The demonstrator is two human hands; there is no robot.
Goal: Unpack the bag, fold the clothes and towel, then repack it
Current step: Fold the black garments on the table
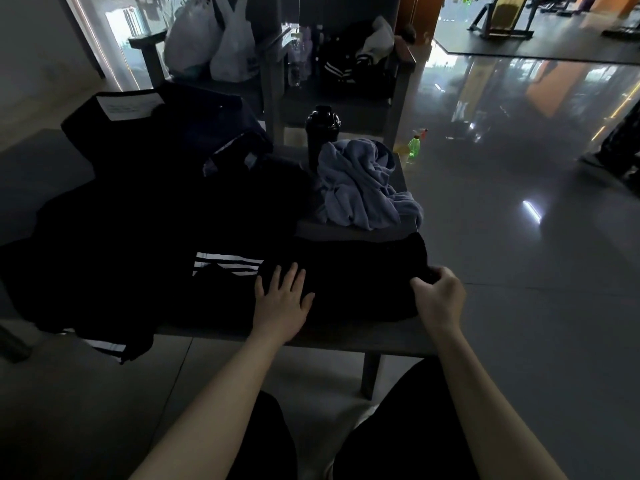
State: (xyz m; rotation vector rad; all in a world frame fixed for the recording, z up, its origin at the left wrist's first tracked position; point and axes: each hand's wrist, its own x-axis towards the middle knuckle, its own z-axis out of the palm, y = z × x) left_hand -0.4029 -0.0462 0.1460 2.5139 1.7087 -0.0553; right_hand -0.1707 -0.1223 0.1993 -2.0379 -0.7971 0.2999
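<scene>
Garment (346, 282), black, lies on the near side of the tabletop (346, 337), its long axis going left to right. Left hand (282, 296) presses flat on its middle. Right hand (438, 296) grips its right end, so it is better placed to fold leftward. Towel (363, 188) lies crumpled behind.

The person is wearing black legwear (398, 427), showing over both thighs on the near side of the grey bench (346, 336); whether it is trousers or shorts is not showing. Both forearms (221, 393) are showing bare, and the left hand (282, 299) and right hand (438, 299) over the bench are showing bare too.
</scene>
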